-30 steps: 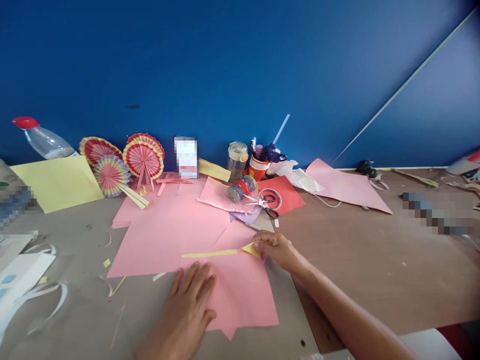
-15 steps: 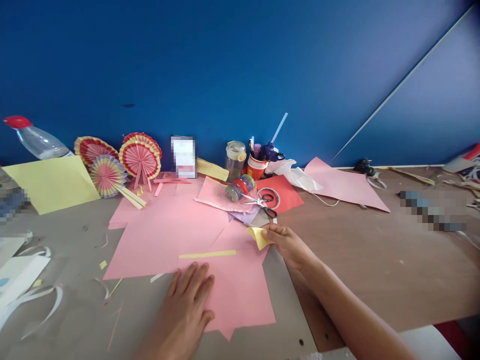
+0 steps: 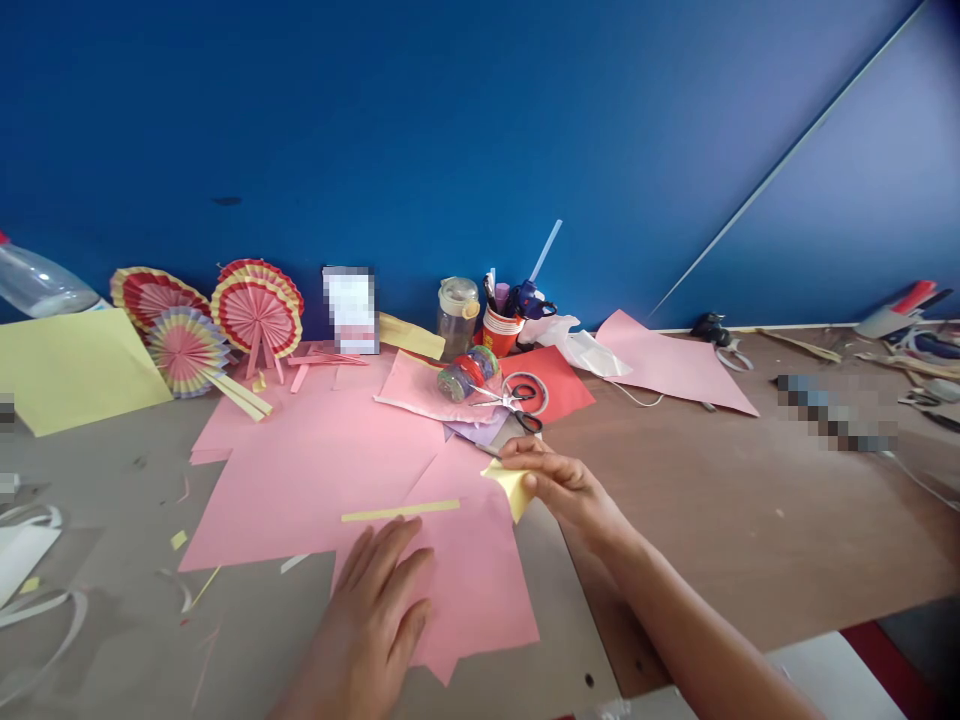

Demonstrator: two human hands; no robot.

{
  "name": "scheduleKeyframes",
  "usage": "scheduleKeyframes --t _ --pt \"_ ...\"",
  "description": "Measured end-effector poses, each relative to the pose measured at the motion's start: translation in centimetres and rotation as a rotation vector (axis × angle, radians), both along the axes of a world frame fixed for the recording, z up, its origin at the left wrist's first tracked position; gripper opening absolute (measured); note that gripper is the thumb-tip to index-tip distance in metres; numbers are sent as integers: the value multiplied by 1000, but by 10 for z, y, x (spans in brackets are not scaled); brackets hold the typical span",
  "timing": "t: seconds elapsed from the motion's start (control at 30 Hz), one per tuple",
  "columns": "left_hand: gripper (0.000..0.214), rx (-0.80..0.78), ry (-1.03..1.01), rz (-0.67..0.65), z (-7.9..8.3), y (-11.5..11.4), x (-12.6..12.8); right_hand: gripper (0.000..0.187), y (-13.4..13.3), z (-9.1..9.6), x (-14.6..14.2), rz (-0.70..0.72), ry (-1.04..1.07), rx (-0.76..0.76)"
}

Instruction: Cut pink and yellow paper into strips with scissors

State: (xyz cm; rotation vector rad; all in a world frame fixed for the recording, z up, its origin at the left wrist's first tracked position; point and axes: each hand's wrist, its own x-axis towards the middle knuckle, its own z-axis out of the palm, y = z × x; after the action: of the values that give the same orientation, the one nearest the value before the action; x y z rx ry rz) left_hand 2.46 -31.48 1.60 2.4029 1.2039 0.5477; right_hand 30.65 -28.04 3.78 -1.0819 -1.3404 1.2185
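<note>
My right hand pinches a small folded piece of yellow paper between thumb and fingers, held over the right edge of the pink paper sheets. Fingers apart, my left hand lies on the nearer pink sheet, just below a thin yellow paper strip. Beyond the right hand are scissors with black handles, a roll of tape and a jar-like bundle with red and green on it. A dark blade-like tool shows partly beside the right fingertips.
Pleated paper fans lean against the blue wall. Near them stand a blurred white panel, a clear bottle and a red cup with tools. A yellow sheet lies at left, paper scraps below it.
The view has shifted slightly to the right, so things sit further left. My right hand's fingers have shifted on the yellow paper, which is turned a little. My left hand stays on the pink sheet.
</note>
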Motion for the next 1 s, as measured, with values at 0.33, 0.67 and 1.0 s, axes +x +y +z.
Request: scheduleKeyframes --t 0.33,0.67,1.0 --pt "50 -1054 -990 222 41 15 66 28 -32 -1 -36 26 -398 473" --pt "33 -1068 -884 251 31 35 79 40 -8 -4 -21 -139 -144 -196" --pt "32 -467 -440 146 -6 16 71 24 -16 -17 -25 -155 -497 -124"
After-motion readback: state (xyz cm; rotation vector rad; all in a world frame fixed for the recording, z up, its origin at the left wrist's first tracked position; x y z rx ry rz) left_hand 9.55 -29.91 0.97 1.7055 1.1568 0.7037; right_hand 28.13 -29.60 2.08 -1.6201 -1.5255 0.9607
